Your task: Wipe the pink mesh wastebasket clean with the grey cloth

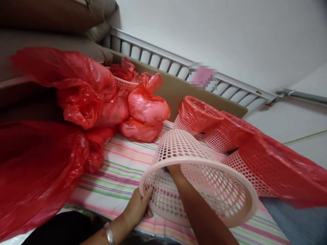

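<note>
A pale pink plastic mesh basket point(184, 144) lies tipped on its side, its wide mouth facing me. My left hand point(143, 204) grips the left side of its rim, thumb on the near face. My right hand point(174, 169) reaches deep inside through the mouth; its fingers are mostly hidden by the basket wall. Something dark point(166, 169) shows at that hand, too covered to name. Beneath the basket is a striped cloth point(122, 170).
Several similar baskets lined with red plastic bags point(200, 112) stand to the right. Tied and loose red bags point(145, 109) lie at the left and back. A tan board point(176, 90) and a metal rail point(158, 56) run along the wall.
</note>
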`<action>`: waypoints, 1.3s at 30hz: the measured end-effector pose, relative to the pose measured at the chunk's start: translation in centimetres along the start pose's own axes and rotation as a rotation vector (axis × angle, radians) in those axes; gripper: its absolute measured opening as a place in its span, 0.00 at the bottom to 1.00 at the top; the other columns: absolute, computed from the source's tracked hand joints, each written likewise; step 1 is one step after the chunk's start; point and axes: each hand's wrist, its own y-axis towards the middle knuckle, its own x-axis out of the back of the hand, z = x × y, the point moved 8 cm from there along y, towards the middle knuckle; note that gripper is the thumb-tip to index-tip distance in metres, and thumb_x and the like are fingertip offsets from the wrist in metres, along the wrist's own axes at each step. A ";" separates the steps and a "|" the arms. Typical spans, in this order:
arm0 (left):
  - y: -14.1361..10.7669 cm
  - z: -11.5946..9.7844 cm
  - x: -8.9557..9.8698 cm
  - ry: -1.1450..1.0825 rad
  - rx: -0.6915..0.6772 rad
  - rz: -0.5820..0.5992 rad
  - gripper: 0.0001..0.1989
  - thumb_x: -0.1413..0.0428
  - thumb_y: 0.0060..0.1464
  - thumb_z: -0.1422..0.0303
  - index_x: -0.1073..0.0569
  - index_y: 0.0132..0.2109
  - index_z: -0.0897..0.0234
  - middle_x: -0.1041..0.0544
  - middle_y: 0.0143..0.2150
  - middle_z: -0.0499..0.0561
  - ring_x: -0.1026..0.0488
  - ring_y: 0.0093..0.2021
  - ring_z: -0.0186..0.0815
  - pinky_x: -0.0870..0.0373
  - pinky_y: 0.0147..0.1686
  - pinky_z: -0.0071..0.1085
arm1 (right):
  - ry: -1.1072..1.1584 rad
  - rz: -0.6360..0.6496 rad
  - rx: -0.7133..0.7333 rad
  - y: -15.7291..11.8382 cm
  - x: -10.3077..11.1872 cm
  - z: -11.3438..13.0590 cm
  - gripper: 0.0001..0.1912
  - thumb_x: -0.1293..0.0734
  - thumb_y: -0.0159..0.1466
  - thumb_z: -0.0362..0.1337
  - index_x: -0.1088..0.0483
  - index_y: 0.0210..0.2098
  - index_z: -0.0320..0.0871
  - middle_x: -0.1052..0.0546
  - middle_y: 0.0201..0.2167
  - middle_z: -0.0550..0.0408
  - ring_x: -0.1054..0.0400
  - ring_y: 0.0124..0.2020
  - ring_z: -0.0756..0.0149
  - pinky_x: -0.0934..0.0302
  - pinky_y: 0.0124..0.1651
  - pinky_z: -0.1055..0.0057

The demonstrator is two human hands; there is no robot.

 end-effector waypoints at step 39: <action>0.1 -3.3 3.6 0.247 -0.205 -0.172 0.19 0.55 0.56 0.58 0.27 0.36 0.68 0.23 0.28 0.53 0.28 0.29 0.39 0.33 0.31 0.30 | -0.030 0.031 0.001 -0.8 -0.5 1.3 0.19 0.45 0.63 0.36 0.33 0.51 0.44 0.31 0.53 0.50 0.45 0.59 0.57 0.52 0.59 0.64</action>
